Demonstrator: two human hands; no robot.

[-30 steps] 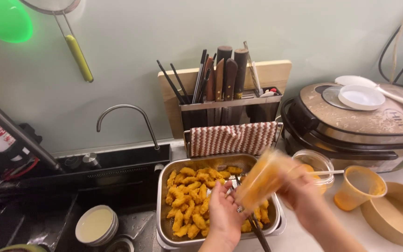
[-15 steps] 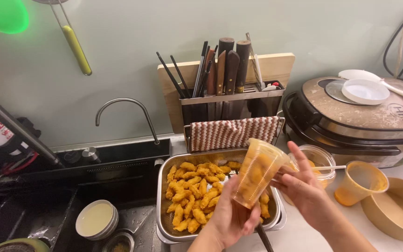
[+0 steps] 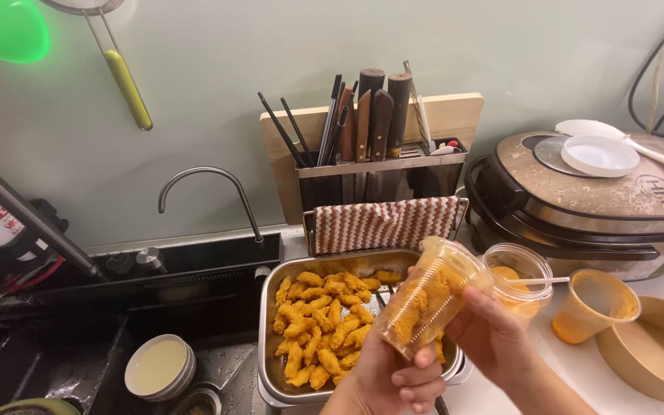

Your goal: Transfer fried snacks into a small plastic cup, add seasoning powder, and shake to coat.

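Both hands, left hand (image 3: 393, 376) and right hand (image 3: 493, 338), now grasp the raised, tilted cup (image 3: 428, 307), lifted off the tray (image 3: 270, 361) beneath.

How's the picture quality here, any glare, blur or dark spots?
Head view: mostly sharp and evenly lit; a glowing green blob flares top left; the sink lies in shadow; the plastic cup in both hands is slightly soft.
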